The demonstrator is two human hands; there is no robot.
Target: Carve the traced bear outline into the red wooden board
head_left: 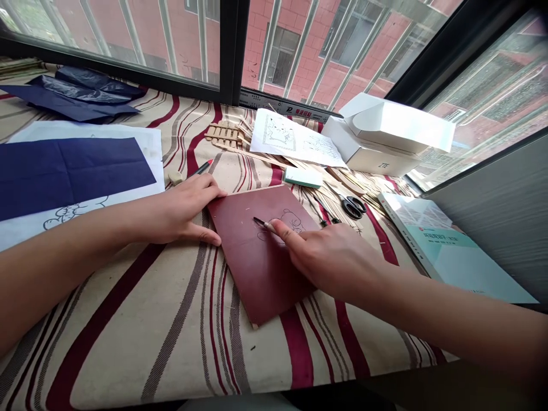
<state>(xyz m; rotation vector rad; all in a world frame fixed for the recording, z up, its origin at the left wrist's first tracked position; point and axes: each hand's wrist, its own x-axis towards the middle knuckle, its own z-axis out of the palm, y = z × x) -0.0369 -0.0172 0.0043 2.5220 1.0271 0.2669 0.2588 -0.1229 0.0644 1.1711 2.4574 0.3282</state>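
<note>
A dark red board (261, 279) lies at a slant on the striped cloth, with a black line drawing of a cartoon animal (293, 220) on its upper right part. My left hand (184, 211) grips the board's left edge, its fingers at the upper left corner and its thumb lower down. In my right hand (325, 257) is a slim craft knife (264, 224), pinched between thumb and fingers. Its dark tip points left and rests on or just above the board beside the drawing. The right palm covers the board's right edge and part of the drawing.
Black scissors (353, 206), a pale green and white eraser (303, 177) and thin wooden strips lie behind the board. A white box (381, 137) stands by the window, a book (454, 245) at right. Dark blue sheets (77, 171) and printed papers (295, 137) lie about.
</note>
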